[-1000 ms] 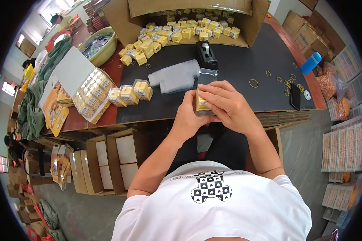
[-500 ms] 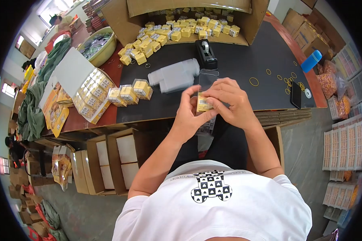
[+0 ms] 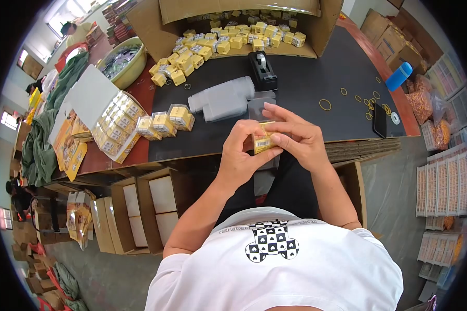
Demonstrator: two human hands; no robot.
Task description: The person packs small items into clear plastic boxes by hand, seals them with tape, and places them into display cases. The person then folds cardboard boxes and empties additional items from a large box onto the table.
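Between my two hands, at the table's front edge, is a small yellow box (image 3: 262,144) with a barcode on its face. My left hand (image 3: 241,150) grips it from the left, thumb below and fingers curled at its top. From the right, my right hand (image 3: 300,139) pinches the same box with thumb and index finger. Clear plastic (image 3: 256,108) shows just behind the fingers. Beyond lie flat clear plastic sleeves (image 3: 224,99) and a black tape dispenser (image 3: 263,71). Three clear-wrapped packs of yellow boxes (image 3: 163,124) stand to the left.
A large carton (image 3: 327,28) holds many loose yellow boxes. An open display box (image 3: 120,122) and a green basin (image 3: 135,72) are at left. Rubber bands (image 3: 325,104), a phone (image 3: 379,122) and a blue bottle (image 3: 399,76) lie at right. A person sits far left.
The yellow box has turned so its barcode face shows more and has come slightly lower. My left fingers have curled down onto it. The view has shifted a little.
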